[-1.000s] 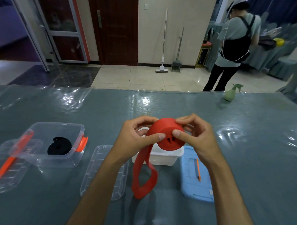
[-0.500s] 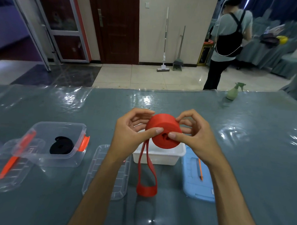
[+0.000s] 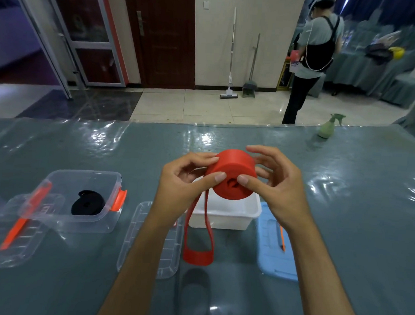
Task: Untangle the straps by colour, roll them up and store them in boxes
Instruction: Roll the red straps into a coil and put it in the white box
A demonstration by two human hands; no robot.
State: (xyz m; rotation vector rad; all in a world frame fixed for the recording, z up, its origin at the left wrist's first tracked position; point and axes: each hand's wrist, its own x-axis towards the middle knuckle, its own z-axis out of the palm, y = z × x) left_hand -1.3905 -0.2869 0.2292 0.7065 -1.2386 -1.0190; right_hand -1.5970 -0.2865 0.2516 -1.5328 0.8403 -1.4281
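Note:
Both hands hold a thick roll of red strap (image 3: 231, 177) in the air above an open white box (image 3: 223, 216). My left hand (image 3: 183, 187) grips the roll's left side, thumb on its face. My right hand (image 3: 274, 184) grips the right side, thumb near the centre hole. A short loop of unrolled red strap (image 3: 197, 254) hangs from the roll down to the table. A rolled black strap (image 3: 88, 203) lies inside a clear box with orange clips (image 3: 86, 176) at the left.
A clear lid (image 3: 148, 240) lies left of the white box and a blue lid (image 3: 274, 246) right of it. Another clear lid with an orange clip (image 3: 15, 239) lies at far left. A green spray bottle (image 3: 328, 128) stands at the table's far edge; a person (image 3: 313, 57) stands beyond.
The roll has grown as more strap was wound on. The hanging loop has become shorter. Both hands have kept turning the roll above the white box.

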